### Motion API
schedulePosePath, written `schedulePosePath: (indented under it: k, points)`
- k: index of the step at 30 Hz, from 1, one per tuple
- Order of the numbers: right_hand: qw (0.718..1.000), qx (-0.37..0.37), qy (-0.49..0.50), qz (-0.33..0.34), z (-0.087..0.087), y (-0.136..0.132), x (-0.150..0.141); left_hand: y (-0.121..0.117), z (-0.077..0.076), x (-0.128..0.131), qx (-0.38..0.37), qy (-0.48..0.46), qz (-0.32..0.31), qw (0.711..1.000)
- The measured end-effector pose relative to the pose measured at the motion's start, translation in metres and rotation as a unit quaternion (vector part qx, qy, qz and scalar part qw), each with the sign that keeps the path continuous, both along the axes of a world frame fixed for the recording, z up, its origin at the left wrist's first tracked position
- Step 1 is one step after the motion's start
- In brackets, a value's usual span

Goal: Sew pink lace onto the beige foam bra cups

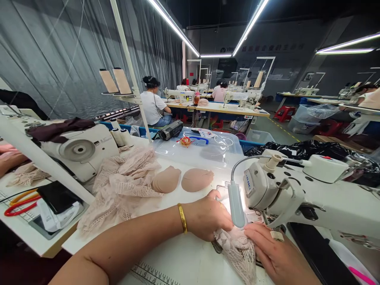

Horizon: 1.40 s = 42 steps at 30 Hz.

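My left hand (208,215), with a gold bangle on the wrist, is curled on a piece of pink lace fabric (237,251) just in front of the white sewing machine (297,190). My right hand (274,253) lies flat on the same lace, fingers together and pressing it down beside the needle area. The machine's grey lamp (236,206) shines between the two hands. Two beige bra cups (181,180) lie on the white table (178,257) beyond my left hand.
A heap of pink lace (124,186) lies left of the cups. Another sewing machine (77,150) stands at left, with red-handled scissors (18,206) and a dark pouch. A clear plastic box (202,148) sits behind. Other workers sit at machines further back.
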State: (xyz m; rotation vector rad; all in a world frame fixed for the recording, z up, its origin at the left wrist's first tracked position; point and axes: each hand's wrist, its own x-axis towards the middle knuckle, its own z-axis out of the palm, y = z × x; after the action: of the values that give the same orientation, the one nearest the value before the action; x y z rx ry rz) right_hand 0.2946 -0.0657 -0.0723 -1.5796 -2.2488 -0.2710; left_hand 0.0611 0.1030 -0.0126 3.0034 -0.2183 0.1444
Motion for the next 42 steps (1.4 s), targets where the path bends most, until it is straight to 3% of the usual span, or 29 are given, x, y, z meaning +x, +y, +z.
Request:
schedulePosePath:
  k: [5, 14, 23, 28, 33, 37, 42]
  points:
    - [0.993, 0.104, -0.047, -0.041, -0.003, 0.000, 0.006, 0.005, -0.002, 0.003, -0.004, 0.005, 0.026, 1.000]
    - [0.993, 0.104, -0.028, -0.049, 0.005, 0.005, -0.001, 0.005, -0.009, 0.003, -0.020, 0.006, 0.026, 0.999]
    - [0.992, 0.121, -0.002, -0.038, 0.018, -0.002, -0.011, 0.007, -0.002, -0.005, -0.016, 0.020, 0.020, 0.999]
    - [0.994, 0.096, 0.019, 0.058, 0.021, 0.001, -0.029, -0.007, -0.004, -0.008, 0.053, 0.014, 0.139, 0.989]
    - [0.998, 0.052, 0.008, 0.027, 0.003, 0.005, -0.035, -0.034, 0.000, -0.004, 0.087, 0.067, 0.206, 0.972]
    - [0.999, 0.024, -0.030, -0.003, -0.008, 0.002, -0.012, -0.033, 0.011, -0.011, 0.027, 0.088, 0.172, 0.981]
    - [0.999, 0.032, -0.012, 0.001, 0.008, 0.000, 0.008, -0.016, 0.017, -0.021, -0.015, 0.096, 0.070, 0.993]
